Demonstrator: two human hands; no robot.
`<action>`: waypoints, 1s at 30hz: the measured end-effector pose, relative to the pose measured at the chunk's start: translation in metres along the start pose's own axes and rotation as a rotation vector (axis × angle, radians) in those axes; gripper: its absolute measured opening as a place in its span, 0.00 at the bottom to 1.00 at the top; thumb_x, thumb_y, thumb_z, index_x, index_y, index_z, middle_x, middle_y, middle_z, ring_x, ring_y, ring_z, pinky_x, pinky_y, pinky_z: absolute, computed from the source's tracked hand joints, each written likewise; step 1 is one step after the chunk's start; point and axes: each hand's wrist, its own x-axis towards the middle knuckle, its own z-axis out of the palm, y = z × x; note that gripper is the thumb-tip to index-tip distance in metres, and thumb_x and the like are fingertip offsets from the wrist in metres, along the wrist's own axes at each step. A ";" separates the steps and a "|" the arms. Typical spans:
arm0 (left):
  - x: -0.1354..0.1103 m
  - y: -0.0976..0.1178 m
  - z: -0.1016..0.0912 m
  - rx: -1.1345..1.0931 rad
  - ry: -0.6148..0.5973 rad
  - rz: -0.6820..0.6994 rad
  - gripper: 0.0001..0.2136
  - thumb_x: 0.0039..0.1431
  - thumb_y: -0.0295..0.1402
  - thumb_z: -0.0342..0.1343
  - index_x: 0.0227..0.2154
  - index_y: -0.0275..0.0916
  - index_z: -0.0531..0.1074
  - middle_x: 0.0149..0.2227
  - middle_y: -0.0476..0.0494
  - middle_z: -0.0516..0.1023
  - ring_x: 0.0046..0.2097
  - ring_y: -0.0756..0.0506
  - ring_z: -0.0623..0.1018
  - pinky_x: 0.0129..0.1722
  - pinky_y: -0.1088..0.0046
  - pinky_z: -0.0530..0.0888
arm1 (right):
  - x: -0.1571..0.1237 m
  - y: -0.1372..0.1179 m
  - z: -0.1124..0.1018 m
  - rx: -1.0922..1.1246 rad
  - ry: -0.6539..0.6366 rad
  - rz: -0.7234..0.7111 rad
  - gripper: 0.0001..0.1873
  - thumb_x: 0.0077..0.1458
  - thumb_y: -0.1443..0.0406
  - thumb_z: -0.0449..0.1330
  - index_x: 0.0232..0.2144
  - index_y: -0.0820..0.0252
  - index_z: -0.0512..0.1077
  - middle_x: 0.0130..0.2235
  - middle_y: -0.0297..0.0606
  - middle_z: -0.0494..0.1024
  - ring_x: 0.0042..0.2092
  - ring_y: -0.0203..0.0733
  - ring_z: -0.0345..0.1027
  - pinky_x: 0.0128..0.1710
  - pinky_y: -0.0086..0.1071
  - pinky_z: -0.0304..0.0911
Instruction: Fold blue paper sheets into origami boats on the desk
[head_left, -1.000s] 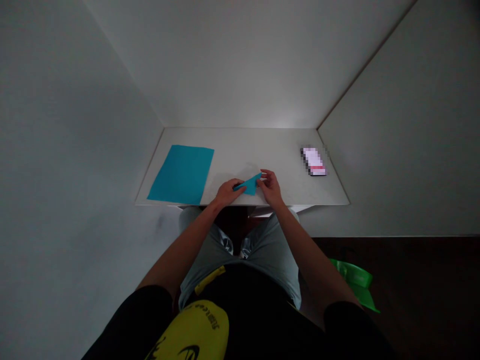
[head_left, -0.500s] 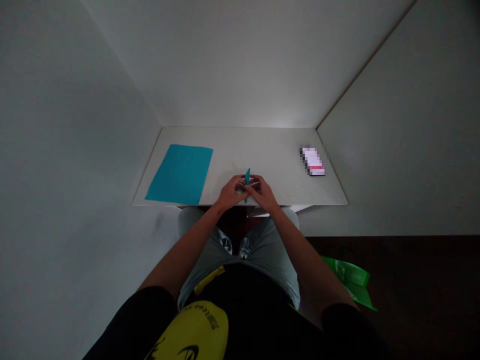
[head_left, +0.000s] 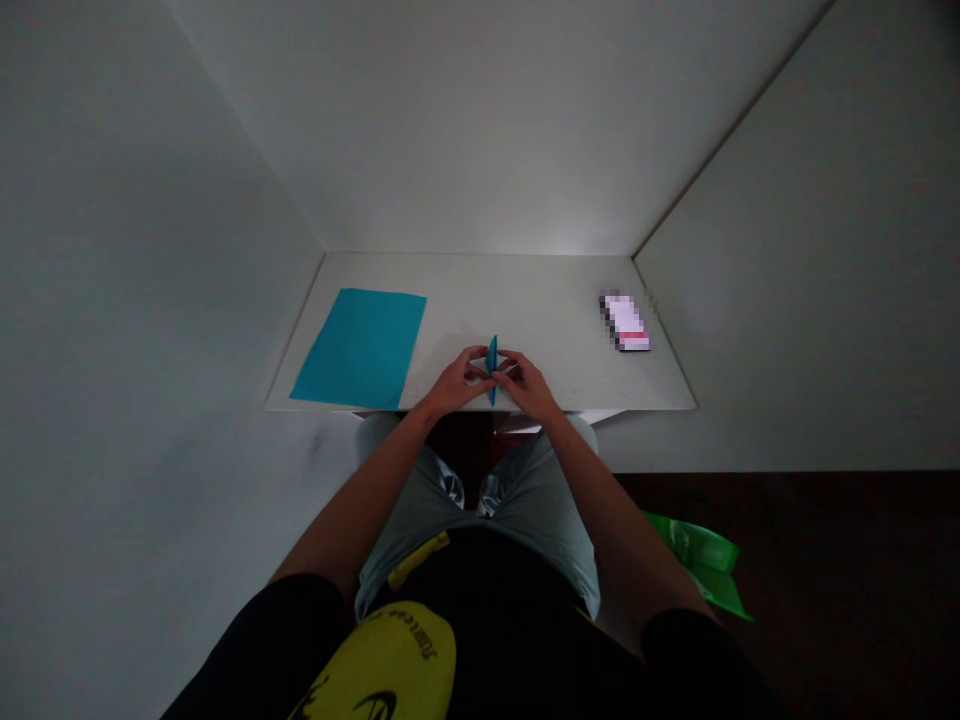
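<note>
A small folded piece of teal paper (head_left: 493,357) stands on edge between my two hands, just above the near edge of the white table (head_left: 525,290). My left hand (head_left: 458,381) pinches it from the left and my right hand (head_left: 526,384) pinches it from the right, fingertips meeting at the paper. A flat teal sheet (head_left: 361,347) lies on the table to the left, apart from both hands.
A blurred phone-like object (head_left: 625,322) lies at the table's right end near the wall. White walls close in on the left, back and right. A green plastic item (head_left: 697,565) sits on the dark floor at my right.
The folded paper went from lying slanted between my hands to standing upright on edge. Both hands came together around it and now hold nearly still.
</note>
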 end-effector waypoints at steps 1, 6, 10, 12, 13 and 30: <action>0.001 0.000 -0.001 0.014 0.002 0.003 0.32 0.58 0.39 0.71 0.63 0.40 0.68 0.66 0.32 0.75 0.44 0.45 0.84 0.50 0.64 0.79 | 0.000 0.001 0.000 -0.006 0.003 -0.007 0.29 0.64 0.49 0.66 0.61 0.55 0.73 0.45 0.40 0.80 0.38 0.42 0.76 0.39 0.37 0.74; 0.003 0.002 0.001 0.135 0.016 -0.007 0.30 0.60 0.37 0.68 0.64 0.38 0.71 0.58 0.35 0.81 0.41 0.45 0.81 0.45 0.65 0.80 | 0.001 0.002 0.001 -0.051 0.014 -0.018 0.29 0.64 0.50 0.66 0.62 0.55 0.73 0.45 0.40 0.79 0.35 0.41 0.73 0.37 0.37 0.73; 0.004 -0.001 0.003 0.126 0.008 0.019 0.32 0.59 0.38 0.68 0.66 0.39 0.70 0.61 0.34 0.79 0.40 0.46 0.81 0.45 0.66 0.80 | 0.004 0.002 0.002 -0.090 -0.021 0.012 0.33 0.63 0.48 0.66 0.64 0.56 0.71 0.43 0.39 0.81 0.34 0.41 0.73 0.37 0.38 0.72; 0.004 -0.001 0.002 0.111 -0.009 0.033 0.32 0.60 0.38 0.68 0.66 0.41 0.71 0.62 0.34 0.78 0.42 0.46 0.81 0.46 0.65 0.80 | 0.005 0.002 0.002 -0.108 -0.027 0.033 0.37 0.62 0.48 0.67 0.67 0.56 0.68 0.41 0.38 0.81 0.34 0.42 0.74 0.38 0.38 0.72; 0.004 -0.001 0.002 0.109 -0.017 0.036 0.31 0.60 0.38 0.67 0.66 0.41 0.71 0.62 0.35 0.78 0.42 0.46 0.81 0.46 0.65 0.80 | 0.006 0.002 0.002 -0.116 -0.027 0.041 0.38 0.62 0.47 0.67 0.68 0.56 0.67 0.41 0.38 0.82 0.35 0.43 0.75 0.38 0.38 0.72; 0.014 -0.009 -0.006 0.190 0.049 0.082 0.27 0.61 0.29 0.59 0.65 0.40 0.75 0.60 0.36 0.79 0.56 0.40 0.80 0.59 0.58 0.78 | 0.006 -0.002 -0.007 -0.142 -0.022 0.015 0.26 0.66 0.59 0.56 0.64 0.55 0.72 0.30 0.30 0.75 0.30 0.41 0.70 0.37 0.36 0.68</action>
